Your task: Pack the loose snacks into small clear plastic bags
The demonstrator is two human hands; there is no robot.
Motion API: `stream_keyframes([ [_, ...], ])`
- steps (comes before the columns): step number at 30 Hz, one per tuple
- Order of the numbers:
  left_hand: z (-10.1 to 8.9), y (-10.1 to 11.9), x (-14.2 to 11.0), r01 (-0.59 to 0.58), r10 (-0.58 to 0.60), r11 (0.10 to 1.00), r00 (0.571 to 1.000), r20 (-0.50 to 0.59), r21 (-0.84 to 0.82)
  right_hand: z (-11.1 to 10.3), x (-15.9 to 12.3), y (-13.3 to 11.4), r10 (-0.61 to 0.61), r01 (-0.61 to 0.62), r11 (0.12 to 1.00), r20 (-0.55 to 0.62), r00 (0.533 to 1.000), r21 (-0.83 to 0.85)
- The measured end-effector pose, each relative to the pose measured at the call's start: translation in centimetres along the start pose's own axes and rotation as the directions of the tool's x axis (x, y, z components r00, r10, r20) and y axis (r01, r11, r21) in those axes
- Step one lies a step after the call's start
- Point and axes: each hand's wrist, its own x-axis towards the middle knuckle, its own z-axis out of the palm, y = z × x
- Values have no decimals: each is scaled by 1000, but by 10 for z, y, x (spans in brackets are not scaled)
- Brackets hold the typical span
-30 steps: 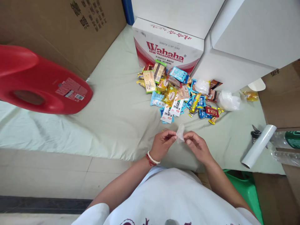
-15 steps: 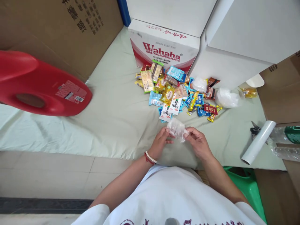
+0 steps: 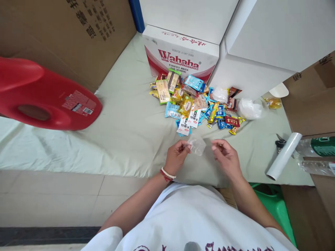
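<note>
A small, clear, crumpled plastic bag [image 3: 197, 146] hangs from my left hand [image 3: 177, 157], pinched between thumb and fingers. Just right of the bag is my right hand [image 3: 227, 157], a small gap away from it. Its fingers are bent and a little apart, with nothing visible between them. Beyond both hands lies a heap of small wrapped snacks; the white packets [image 3: 184, 126] are closest to the bag. Two bundles of thin white plastic, a smaller one [image 3: 220, 94] and a larger one [image 3: 250, 108], lie at the heap's right side.
A Wahaha carton [image 3: 180, 55] stands behind the snacks, beside white boxes [image 3: 258, 71]. At left is a large red jug [image 3: 60, 101]. A white roll [image 3: 284, 157], scissors [image 3: 280, 139] and plastic bottles [image 3: 311, 147] lie at right. Below the cloth's edge is a green stool [image 3: 281, 209].
My right hand has let go of the plastic bag and moved slightly right. The bag now hangs from my left hand alone and looks more spread out. The view has shifted a little.
</note>
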Motion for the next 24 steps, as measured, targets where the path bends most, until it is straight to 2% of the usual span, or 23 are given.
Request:
stream_keyframes([
  [3, 3, -1, -8, -71, 69, 990, 997, 22, 123, 27, 9, -10, -168, 169, 985, 41, 985, -37],
  [5, 3, -1, -12, -108, 103, 984, 994, 42, 144, 39, 17, -10, -231, 236, 971, 90, 969, -49],
  [8, 0, 1, -14, -66, 66, 998, 992, 107, -5, 45, 24, -7, -266, 274, 961, 184, 946, -20],
  [10, -1, 1, -11, -9, 22, 993, 994, 109, -122, 44, 24, -7, -282, 284, 959, 236, 930, 29],
  [12, -2, 1, -7, 14, -6, 987, 999, 50, -163, 38, 23, -7, -316, 308, 949, 256, 914, 73],
  [16, -10, 3, 2, 85, -103, 974, 992, -77, -210, 15, 18, 0, -345, 333, 937, 145, 927, 103],
  [18, -12, 6, 4, 146, -171, 955, 982, -77, -257, 3, 16, 7, -324, 312, 942, 95, 941, 127],
  [19, -12, 9, 4, 191, -212, 939, 976, -43, -286, -2, 14, 10, -317, 305, 944, 87, 944, 128],
  [21, -6, 14, 3, 307, -292, 890, 952, 94, -338, -6, 11, 14, -325, 317, 944, 104, 940, 86],
  [23, 5, 18, 2, 393, -328, 860, 914, 238, -326, -6, 9, 13, -356, 361, 933, 175, 918, 2],
  [24, 10, 18, 3, 397, -321, 869, 906, 275, -296, -4, 8, 11, -376, 392, 919, 213, 902, -33],
])
